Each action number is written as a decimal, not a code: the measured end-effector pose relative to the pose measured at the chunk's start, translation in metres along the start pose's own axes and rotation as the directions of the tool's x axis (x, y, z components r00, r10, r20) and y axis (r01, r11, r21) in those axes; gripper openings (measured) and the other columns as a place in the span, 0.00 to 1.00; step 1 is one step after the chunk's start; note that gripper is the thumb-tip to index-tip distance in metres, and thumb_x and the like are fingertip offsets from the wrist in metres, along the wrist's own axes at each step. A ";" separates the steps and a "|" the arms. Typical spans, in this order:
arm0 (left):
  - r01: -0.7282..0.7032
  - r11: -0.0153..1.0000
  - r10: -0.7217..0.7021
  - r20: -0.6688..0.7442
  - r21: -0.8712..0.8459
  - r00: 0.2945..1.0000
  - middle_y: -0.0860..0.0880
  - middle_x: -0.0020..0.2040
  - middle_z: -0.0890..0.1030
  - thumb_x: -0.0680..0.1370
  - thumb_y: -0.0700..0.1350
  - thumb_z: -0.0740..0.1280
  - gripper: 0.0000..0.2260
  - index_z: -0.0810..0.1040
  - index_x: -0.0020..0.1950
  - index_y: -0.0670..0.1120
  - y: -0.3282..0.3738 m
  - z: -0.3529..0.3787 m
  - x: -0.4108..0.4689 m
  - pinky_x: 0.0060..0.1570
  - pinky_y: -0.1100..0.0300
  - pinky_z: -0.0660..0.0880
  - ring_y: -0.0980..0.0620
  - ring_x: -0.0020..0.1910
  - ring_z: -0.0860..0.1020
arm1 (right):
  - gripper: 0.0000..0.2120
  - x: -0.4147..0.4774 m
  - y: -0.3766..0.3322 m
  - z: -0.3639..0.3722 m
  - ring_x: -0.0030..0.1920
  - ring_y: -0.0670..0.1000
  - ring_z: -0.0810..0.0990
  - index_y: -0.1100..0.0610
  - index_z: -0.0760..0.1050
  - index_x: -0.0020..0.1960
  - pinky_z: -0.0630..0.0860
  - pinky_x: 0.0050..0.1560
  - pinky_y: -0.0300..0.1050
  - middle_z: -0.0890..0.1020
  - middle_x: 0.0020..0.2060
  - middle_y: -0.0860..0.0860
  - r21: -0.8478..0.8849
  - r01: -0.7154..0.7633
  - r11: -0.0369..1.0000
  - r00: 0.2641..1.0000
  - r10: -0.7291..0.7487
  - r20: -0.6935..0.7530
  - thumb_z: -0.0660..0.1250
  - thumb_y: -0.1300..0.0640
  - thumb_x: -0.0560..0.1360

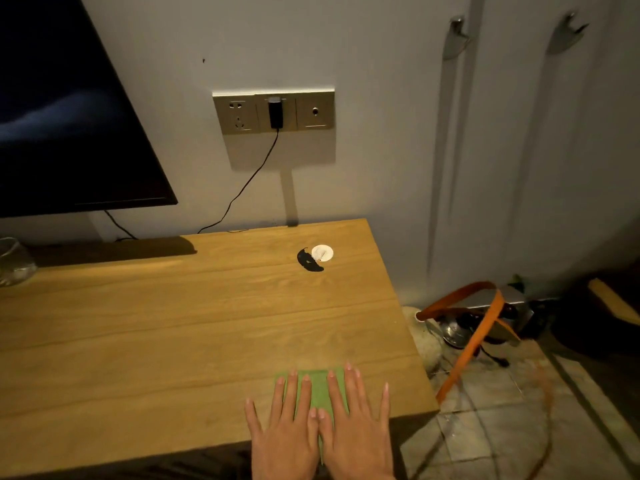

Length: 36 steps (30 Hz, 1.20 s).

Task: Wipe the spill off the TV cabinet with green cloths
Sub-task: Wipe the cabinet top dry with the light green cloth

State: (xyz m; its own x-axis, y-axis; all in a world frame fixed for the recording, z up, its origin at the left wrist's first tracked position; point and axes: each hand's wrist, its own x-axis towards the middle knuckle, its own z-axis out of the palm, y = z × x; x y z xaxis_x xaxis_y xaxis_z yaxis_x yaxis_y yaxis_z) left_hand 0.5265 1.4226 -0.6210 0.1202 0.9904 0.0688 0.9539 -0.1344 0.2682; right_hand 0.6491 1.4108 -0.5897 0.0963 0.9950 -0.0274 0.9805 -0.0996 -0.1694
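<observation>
Both hands lay flat, side by side and palms down, on a folded green cloth (320,389) near the front right edge of the light wooden desk (138,323); the left hand (284,434) and the right hand (358,431) had their fingers spread wide, pressing the cloth rather than closing any grip on it. Well apart, toward the back of the desk, a black glossy spill (308,261) sat touching a small white round disc (322,253). A dark flat television screen (69,116) hung on the wall at the left.

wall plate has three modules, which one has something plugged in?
The middle module: a black adapter sits in it with a cable hanging down. The left socket and the right module are empty.
</observation>
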 end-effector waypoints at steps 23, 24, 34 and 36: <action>0.012 0.999 -0.017 0.122 0.037 0.992 0.57 0.79 0.35 0.81 0.57 0.34 0.24 0.35 0.78 0.57 -0.003 0.029 0.318 0.74 0.43 0.32 0.57 0.77 0.34 | 0.30 0.323 0.017 0.028 0.76 0.50 0.30 0.48 0.32 0.77 0.30 0.72 0.65 0.34 0.78 0.50 -0.029 0.009 1.000 0.999 -0.008 0.033 0.28 0.39 0.78; 0.009 0.999 -0.014 0.119 0.042 0.993 0.57 0.79 0.36 0.82 0.56 0.35 0.24 0.36 0.78 0.56 -0.004 0.031 0.331 0.74 0.43 0.32 0.57 0.77 0.34 | 0.30 0.336 0.018 0.028 0.76 0.50 0.30 0.48 0.32 0.78 0.29 0.72 0.65 0.35 0.78 0.50 -0.028 0.011 1.000 1.000 -0.010 0.029 0.28 0.39 0.78; -0.015 0.999 0.011 0.085 0.041 0.996 0.55 0.80 0.40 0.82 0.56 0.37 0.25 0.41 0.79 0.55 -0.009 0.043 0.416 0.75 0.41 0.36 0.56 0.78 0.38 | 0.32 0.417 0.018 0.026 0.78 0.50 0.34 0.49 0.39 0.79 0.29 0.72 0.65 0.39 0.80 0.52 -0.007 -0.003 1.000 1.000 0.003 0.029 0.30 0.39 0.78; -0.020 0.999 0.017 0.074 0.037 0.997 0.55 0.81 0.42 0.82 0.55 0.37 0.25 0.42 0.80 0.54 -0.009 0.045 0.424 0.75 0.41 0.37 0.55 0.79 0.41 | 0.31 0.424 0.019 0.027 0.78 0.50 0.34 0.50 0.40 0.79 0.29 0.72 0.65 0.40 0.80 0.51 -0.005 0.005 1.000 1.000 -0.005 0.021 0.32 0.39 0.79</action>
State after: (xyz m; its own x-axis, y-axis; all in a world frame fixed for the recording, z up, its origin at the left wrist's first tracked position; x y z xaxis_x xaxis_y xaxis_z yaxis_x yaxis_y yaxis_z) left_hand 0.5807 1.8452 -0.6372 0.1564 0.9877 0.0019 0.9609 -0.1526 0.2309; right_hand 0.7036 1.8303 -0.6313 0.0879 0.9950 -0.0474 0.9818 -0.0946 -0.1647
